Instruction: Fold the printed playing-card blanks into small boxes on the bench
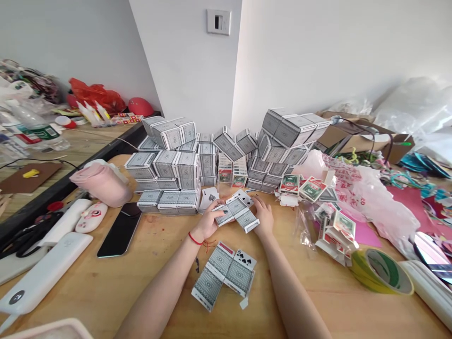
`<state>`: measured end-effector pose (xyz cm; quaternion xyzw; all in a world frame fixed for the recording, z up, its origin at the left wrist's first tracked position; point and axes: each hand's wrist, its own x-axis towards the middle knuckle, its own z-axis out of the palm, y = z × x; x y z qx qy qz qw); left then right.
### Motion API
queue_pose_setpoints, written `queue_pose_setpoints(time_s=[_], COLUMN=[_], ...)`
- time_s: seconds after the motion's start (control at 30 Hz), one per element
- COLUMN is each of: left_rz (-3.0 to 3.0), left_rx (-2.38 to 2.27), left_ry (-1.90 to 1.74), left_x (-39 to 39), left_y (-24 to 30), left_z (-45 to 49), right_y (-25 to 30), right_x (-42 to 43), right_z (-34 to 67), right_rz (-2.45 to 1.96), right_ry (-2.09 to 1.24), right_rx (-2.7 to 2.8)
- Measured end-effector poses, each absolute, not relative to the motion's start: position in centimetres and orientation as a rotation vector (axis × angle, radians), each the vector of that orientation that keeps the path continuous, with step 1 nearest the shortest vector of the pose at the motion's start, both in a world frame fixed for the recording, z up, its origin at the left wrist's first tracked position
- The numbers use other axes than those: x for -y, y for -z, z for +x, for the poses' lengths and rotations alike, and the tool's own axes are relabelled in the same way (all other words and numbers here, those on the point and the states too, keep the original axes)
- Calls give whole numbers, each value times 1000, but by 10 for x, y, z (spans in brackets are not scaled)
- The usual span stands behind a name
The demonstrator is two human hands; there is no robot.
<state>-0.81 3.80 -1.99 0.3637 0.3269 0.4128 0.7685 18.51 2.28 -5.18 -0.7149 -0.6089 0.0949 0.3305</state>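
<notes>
– what could go wrong for you here?

– your left hand [208, 223] pinches the grey-backed playing-card piece [243, 215] near one end, thumb on top, so pressing too hard could crease it or work its joints loose. reaching forward carelessly could also knock the tilted card blocks [228, 142], which look likely to topple.

– anything nearer to you?

– yes: a second playing-card piece [219, 267] lies on the wooden tabletop [148, 292] between your forearms [293, 282]. if you drop a wrist, you could flatten it or bend its ten of spades [245, 259].

– and where is the piece in relation to your hands?

– between them, ahead of the second one. your left hand is closed around its left end, fingers mostly hidden below. your right hand [264, 219] is at its right edge, fingers slightly apart and partly bent; its thumb is hidden, so i cannot tell whether it has hold.
</notes>
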Motion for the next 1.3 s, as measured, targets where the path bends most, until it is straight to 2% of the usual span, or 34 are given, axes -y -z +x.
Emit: queue_pose_setpoints(time_s=[0.27,0.57,0.7,0.97,1.13,1.3], left_rz=[1353,1546,1479,909,860,856], left_rx=[-850,-936,-907,-808,-727,-786], left_ry=[-857,-831,-774,-998,-947,-1055], left_x=[-31,-23,-25,-35,-33,-32], left_y=[24,15,14,23,20,22], left_z=[-2,2,0,-6,-7,-5], right_y=[53,54,56,50,51,53], right_x=[-21,-17,-14,-12,-13,-14], right_z=[182,189,191,184,182,185], right_rz=[-1815,-1813,-1753,-1771,-1821,-1852], right_ry=[-269,-403,-451,-273,-337,-416], right_rx=[1560,1508,1497,1666,1602,1602])
